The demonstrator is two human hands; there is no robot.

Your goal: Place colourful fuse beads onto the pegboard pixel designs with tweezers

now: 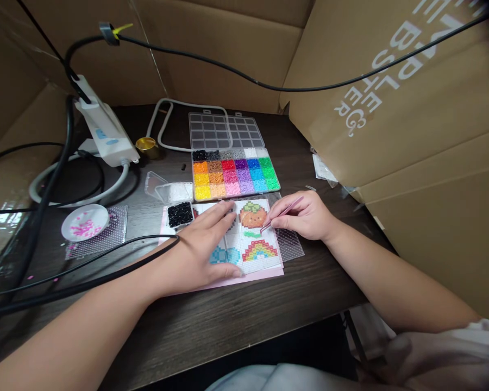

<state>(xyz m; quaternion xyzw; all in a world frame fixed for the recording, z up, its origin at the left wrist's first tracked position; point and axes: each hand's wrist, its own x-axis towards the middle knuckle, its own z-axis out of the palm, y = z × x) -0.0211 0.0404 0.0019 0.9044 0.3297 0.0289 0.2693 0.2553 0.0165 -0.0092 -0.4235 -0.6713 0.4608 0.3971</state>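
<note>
Right hand in, and it has slim pink tweezers pinched between thumb and fingers, tips angled down. Whether those tips carry anything, nobody can tell from here. Just left of and below them sits a short strip of small green beads, on a white sheet printed with coloured pixel pictures; the orange fruit picture is just beyond the tips, the rainbow on the near side.

Over to the left hand: palm down, fingers spread wide, braced flat across the sheet. That brace looks crucial. If it slides, the sheet could shift and knock the green strip out of line. A slightly heavy touch from the tweezers could scatter it just the same.

Now the hazard at the left knuckles: a small clear box of black beads, right beside them. Contact is hard to judge, but a lift or sideways swing of that hand might tip it. And a black cable crosses in front of the left wrist; were it to snag, it could jerk the arm. Beyond both hands, the open clear plastic case of many-coloured beads could spill if a long reach caught its edge.
</note>
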